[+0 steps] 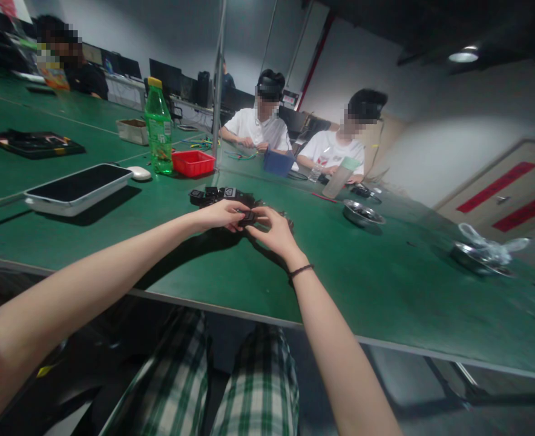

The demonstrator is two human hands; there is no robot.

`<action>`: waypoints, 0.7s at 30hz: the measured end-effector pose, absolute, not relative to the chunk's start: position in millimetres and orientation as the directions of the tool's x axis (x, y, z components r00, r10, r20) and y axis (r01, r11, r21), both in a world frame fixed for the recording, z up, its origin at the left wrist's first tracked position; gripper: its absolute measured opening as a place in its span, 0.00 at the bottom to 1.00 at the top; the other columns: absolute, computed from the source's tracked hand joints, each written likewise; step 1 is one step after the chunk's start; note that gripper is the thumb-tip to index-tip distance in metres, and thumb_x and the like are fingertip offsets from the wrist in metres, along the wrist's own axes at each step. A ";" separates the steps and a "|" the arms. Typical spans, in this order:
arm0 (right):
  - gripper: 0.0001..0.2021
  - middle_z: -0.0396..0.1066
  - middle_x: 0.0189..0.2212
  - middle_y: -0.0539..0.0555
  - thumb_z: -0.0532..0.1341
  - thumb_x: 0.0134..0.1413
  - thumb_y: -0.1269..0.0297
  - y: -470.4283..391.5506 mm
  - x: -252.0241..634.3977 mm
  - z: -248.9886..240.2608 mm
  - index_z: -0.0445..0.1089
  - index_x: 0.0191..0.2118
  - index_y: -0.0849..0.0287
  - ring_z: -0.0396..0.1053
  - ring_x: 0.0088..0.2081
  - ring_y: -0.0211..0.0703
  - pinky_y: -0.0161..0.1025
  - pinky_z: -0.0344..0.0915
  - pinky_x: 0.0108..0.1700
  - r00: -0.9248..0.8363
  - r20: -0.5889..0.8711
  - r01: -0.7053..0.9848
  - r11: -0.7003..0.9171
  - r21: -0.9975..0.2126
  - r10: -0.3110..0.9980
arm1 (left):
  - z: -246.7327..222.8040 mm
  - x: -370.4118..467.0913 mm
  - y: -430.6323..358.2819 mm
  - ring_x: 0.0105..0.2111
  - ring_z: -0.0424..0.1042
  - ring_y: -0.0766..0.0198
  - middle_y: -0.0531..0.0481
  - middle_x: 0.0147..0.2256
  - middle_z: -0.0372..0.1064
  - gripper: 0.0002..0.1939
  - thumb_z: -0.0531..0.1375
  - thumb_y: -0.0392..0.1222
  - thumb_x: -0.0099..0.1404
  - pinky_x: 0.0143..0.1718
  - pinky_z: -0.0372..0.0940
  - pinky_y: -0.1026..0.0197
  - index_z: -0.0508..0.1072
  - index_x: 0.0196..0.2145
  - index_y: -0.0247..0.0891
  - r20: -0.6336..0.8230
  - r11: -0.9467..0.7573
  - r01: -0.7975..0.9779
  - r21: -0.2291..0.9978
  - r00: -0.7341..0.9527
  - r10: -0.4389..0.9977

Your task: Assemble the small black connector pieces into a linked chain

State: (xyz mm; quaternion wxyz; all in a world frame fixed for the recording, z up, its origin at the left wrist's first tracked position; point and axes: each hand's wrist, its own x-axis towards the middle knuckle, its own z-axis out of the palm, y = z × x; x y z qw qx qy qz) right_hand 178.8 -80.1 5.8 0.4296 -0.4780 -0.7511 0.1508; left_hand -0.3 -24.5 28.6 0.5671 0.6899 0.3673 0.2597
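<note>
Between my two hands is a small black block-like part [247, 218], gripped from both sides just above the green table [195, 260]. My left hand [224, 214] closes on its left side, fingers curled and partly hidden. My right hand [274, 230] pinches it from the right, thumb below and fingers above; a dark braided band circles that wrist. Right behind my hands lies a heap of similar black parts [222, 195], some with pale square markings. What kind of part it is, I cannot make out.
Left of the heap are a white tray with a dark top [79, 188], a white mouse [139, 174], a green bottle [158, 127] and a red bin [193, 163]. Metal bowls [364, 213] stand to the right. Two people [261, 127] sit across by a blue bin [278, 162].
</note>
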 end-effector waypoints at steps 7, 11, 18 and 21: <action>0.15 0.72 0.43 0.54 0.64 0.47 0.65 -85.1 176.6 10.7 0.68 0.43 0.56 0.72 0.45 0.45 0.47 0.70 0.51 -0.169 0.494 0.591 0.488 -0.642 0.853 | 28.8 1.0 -25.5 0.25 0.71 0.69 0.49 0.31 0.73 0.17 0.63 0.38 0.60 0.30 0.68 0.64 0.72 0.46 0.33 -0.052 -0.086 0.202 0.976 0.595 0.802; 0.15 0.72 0.43 0.54 0.64 0.47 0.65 -84.5 176.9 10.2 0.69 0.43 0.56 0.72 0.46 0.45 0.47 0.70 0.51 -0.166 0.493 0.590 0.487 -0.644 0.854 | 26.9 0.3 -23.7 0.25 0.72 0.68 0.49 0.31 0.73 0.18 0.64 0.40 0.58 0.29 0.68 0.65 0.72 0.46 0.33 -0.037 -0.098 0.186 0.978 0.611 0.791; 0.16 0.72 0.44 0.55 0.65 0.47 0.64 -82.1 177.5 8.6 0.68 0.44 0.57 0.73 0.44 0.45 0.48 0.71 0.50 -0.173 0.487 0.595 0.485 -0.641 0.856 | 25.4 -0.9 -21.8 0.25 0.72 0.68 0.49 0.29 0.73 0.18 0.64 0.41 0.58 0.29 0.68 0.65 0.72 0.45 0.32 -0.023 -0.105 0.172 0.979 0.615 0.788; 0.16 0.72 0.44 0.55 0.65 0.46 0.65 -82.2 177.1 8.5 0.68 0.44 0.56 0.73 0.44 0.45 0.47 0.70 0.51 -0.167 0.491 0.595 0.484 -0.641 0.855 | 26.6 -0.6 -22.5 0.25 0.72 0.68 0.50 0.28 0.73 0.17 0.64 0.41 0.59 0.28 0.68 0.65 0.72 0.45 0.32 -0.030 -0.101 0.178 0.979 0.613 0.790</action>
